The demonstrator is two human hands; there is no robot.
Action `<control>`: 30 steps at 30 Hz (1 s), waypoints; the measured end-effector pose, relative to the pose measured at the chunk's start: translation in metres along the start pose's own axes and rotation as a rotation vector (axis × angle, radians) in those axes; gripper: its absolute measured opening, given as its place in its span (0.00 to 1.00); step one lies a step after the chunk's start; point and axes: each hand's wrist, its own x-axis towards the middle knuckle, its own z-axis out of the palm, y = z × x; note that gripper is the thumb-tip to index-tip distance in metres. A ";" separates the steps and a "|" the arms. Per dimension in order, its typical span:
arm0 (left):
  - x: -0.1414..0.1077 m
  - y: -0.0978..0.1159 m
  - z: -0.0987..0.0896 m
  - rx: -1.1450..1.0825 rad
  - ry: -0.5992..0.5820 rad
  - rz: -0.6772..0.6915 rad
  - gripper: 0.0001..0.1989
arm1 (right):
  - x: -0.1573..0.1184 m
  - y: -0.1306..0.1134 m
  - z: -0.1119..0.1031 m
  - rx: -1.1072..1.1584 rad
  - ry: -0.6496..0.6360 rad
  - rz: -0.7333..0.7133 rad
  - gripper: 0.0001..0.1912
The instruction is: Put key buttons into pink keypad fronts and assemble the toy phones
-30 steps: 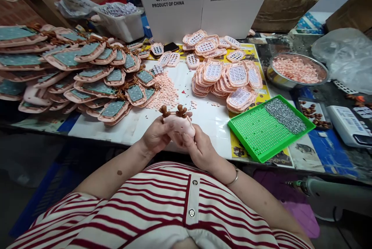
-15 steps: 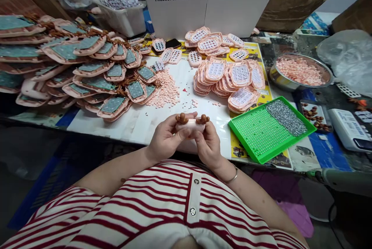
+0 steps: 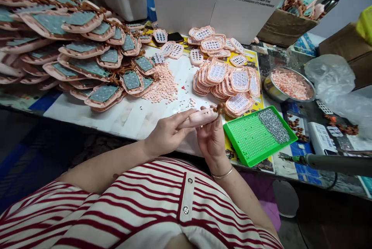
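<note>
A pale pink plastic toy casing (image 3: 200, 117) with brown knobs at its right end is held edge-on above the front of the table. My left hand (image 3: 165, 136) is closed on its left end, the fingers pointing right. My right hand (image 3: 213, 142) has its palm turned up and its fingertips against the knobbed end, partly hidden behind the casing. Behind are stacked pink shells with button grids (image 3: 217, 71) and loose small pink buttons (image 3: 164, 86). On the left lies a large pile of pink shells with green circuit boards (image 3: 105, 93).
A green tray (image 3: 241, 134) with metal screws (image 3: 273, 125) lies right of my hands. A screwdriver-like tool (image 3: 328, 162) juts in from the right. Farther back stand a metal bowl (image 3: 269, 86) of pink pieces, a white carton (image 3: 188, 12) and a white tub (image 3: 128, 3).
The casing has been turned from facing me level to a slant, its knobs now at the right. My right hand has rolled palm up. The view has shifted right.
</note>
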 end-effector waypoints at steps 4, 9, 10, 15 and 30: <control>-0.001 0.007 -0.001 0.114 -0.024 0.080 0.23 | 0.002 0.002 -0.004 0.016 0.020 0.019 0.28; 0.006 0.017 -0.018 0.293 -0.033 0.067 0.20 | 0.010 -0.015 -0.011 -0.040 0.014 -0.003 0.27; 0.007 0.016 -0.024 0.337 -0.047 0.056 0.20 | 0.010 -0.021 -0.014 -0.113 0.020 -0.078 0.29; 0.006 0.002 -0.041 0.414 -0.199 0.017 0.19 | 0.006 -0.027 -0.027 -0.602 -0.144 -0.324 0.27; 0.002 -0.024 -0.016 0.694 -0.081 0.277 0.10 | -0.010 0.005 -0.016 -0.750 -0.086 -0.297 0.08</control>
